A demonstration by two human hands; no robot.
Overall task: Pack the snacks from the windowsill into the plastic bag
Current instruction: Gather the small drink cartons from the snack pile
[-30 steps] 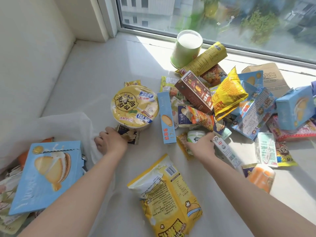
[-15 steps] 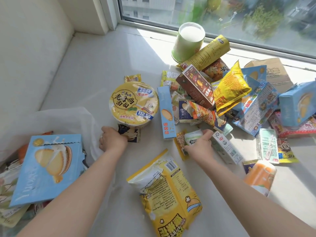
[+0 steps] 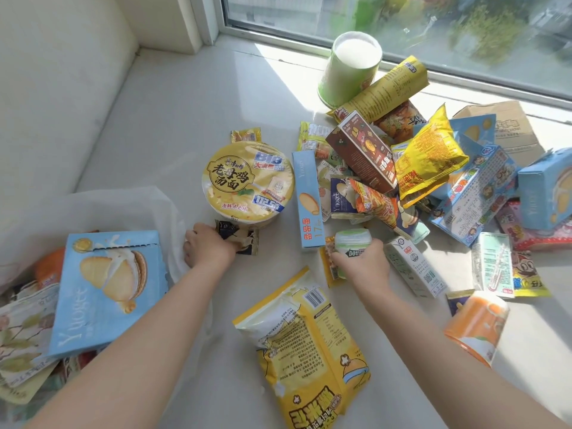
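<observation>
Windowsill (image 3: 192,113): one plastic bag (image 3: 123,205), one bottle (image 3: 353,243)

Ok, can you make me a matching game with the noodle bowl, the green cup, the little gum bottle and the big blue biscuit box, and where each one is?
1. noodle bowl
2. green cup
3. gum bottle
4. blue biscuit box

A. gripped by the right hand
B. in the plastic bag
C. upside down near the window
D. just beyond the left hand

Pairs: 1-D, 2-C, 3-A, 4-B

Two bare forearms and hands (image 3: 210,247) (image 3: 360,264)
</observation>
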